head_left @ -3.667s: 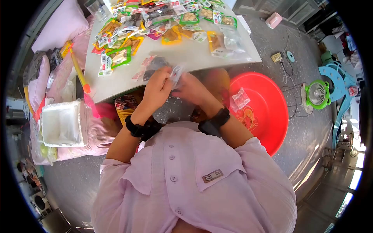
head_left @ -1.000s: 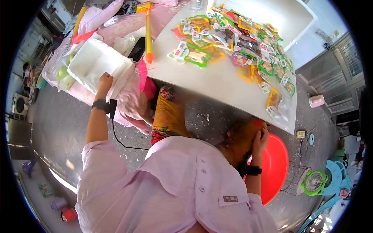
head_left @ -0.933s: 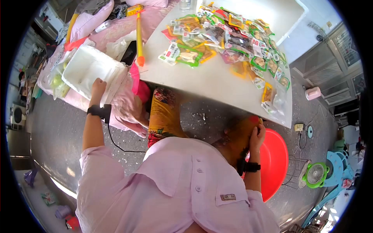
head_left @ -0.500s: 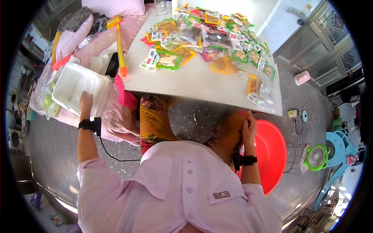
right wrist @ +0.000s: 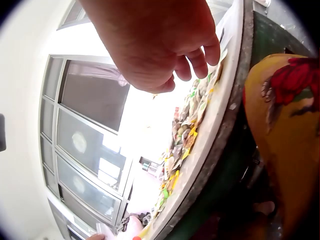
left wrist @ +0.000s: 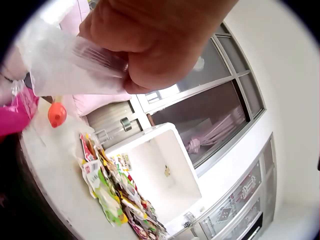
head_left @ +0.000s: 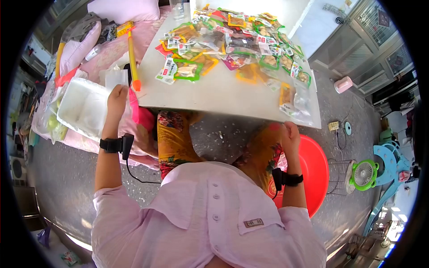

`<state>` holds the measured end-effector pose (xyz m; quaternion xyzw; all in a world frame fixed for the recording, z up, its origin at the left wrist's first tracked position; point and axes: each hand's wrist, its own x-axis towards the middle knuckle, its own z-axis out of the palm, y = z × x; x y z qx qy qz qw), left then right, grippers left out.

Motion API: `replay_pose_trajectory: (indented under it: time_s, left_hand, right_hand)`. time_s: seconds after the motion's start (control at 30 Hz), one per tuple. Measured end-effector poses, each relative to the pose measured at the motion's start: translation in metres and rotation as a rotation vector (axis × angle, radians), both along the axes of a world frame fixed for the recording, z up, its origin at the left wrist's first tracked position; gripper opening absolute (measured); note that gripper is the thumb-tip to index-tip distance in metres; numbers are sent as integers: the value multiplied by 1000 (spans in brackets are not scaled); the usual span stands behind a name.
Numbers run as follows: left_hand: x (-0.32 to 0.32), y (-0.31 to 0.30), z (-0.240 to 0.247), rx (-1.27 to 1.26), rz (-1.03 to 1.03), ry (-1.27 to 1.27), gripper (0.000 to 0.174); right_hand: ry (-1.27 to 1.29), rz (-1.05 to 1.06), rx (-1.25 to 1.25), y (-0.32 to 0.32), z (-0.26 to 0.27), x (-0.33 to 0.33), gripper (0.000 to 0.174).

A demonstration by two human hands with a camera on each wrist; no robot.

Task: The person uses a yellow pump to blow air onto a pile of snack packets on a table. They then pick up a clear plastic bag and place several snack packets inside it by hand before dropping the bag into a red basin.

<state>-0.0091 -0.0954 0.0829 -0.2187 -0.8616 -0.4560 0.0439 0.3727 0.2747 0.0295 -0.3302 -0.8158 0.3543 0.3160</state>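
My left hand (head_left: 116,105) pinches a clear plastic bag (head_left: 115,77) beside the white foam box (head_left: 80,120). In the left wrist view the bag (left wrist: 65,65) hangs from the curled fingers, thin and wrinkled. Over the right knee, close to the table's front edge, is my right hand (head_left: 290,135). Its fingers (right wrist: 197,62) hang loosely curled with nothing in them in the right wrist view. A heap of sealed food packets (head_left: 241,43) in green, yellow and red lies across the table (head_left: 214,96).
One yellow-edged packet (head_left: 286,97) and clear plastic (head_left: 303,103) lie by the table's right corner. A red basin (head_left: 313,169) stands on the floor beside the right leg. A yellow stick with an orange tip (head_left: 132,60) leans at the table's left edge.
My hands were together at the table edge with clear plastic, then parted. The left reached over the foam box and has now moved right, holding a bag. The right has risen from the knee.
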Motion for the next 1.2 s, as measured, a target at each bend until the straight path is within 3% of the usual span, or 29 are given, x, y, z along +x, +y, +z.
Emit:
replay_pose_trajectory:
  time_s: [0.1, 0.2, 0.27, 0.33, 0.43, 0.53, 0.63, 0.73, 0.8, 0.87, 0.93, 1.03, 1.07, 1.13, 1.2]
  left_hand:
    - [43, 58, 6, 19, -136, 12, 17]
    - [60, 106, -22, 49, -265, 3, 20]
    - [76, 136, -36, 50, -330, -64, 22]
    - [93, 160, -47, 59, -378, -117, 22]
    - [118, 185, -52, -5, -425, -107, 24]
    - [136, 197, -49, -113, -443, -201, 25]
    - [143, 201, -54, -111, -469, -230, 27]
    - [140, 200, -53, -47, -576, -211, 22]
    - [138, 200, -58, 118, -590, -454, 19]
    - [131, 200, -59, 276, -575, -659, 15]
    - [119, 201, -56, 424, -533, -827, 12]
    - [125, 202, -44, 173, -374, -25, 9]
    - [131, 202, -36, 64, -378, 324, 8]
    - [134, 204, -43, -170, -391, 356, 9]
    - [136, 207, -52, -303, -391, 342, 9]
  right_hand:
    - [74, 148, -64, -15, 19, -28, 20]
    - [99, 286, -103, -36, 37, -60, 19]
    - [112, 390, 0, -39, 26, -84, 20]
    - [-33, 400, -293, -49, 28, -106, 23]
    - [147, 374, -684, -62, 7, -140, 28]
    - [259, 310, -885, -73, -5, -163, 27]
    - [195, 408, -924, -63, -25, -171, 21]
    - [137, 610, -301, -50, -42, -168, 15]
    - [2, 628, -87, -44, -27, -164, 12]
    - [6, 562, -361, -42, -12, -163, 11]
    - [207, 414, -1025, -44, -6, -166, 13]
    - [-86, 387, 63, -37, -12, -169, 20]
    - [-126, 403, 15, -37, -6, -168, 22]
    - [-206, 440, -78, -34, 9, -166, 26]
    - [-34, 362, 199, -18, -1, -161, 25]
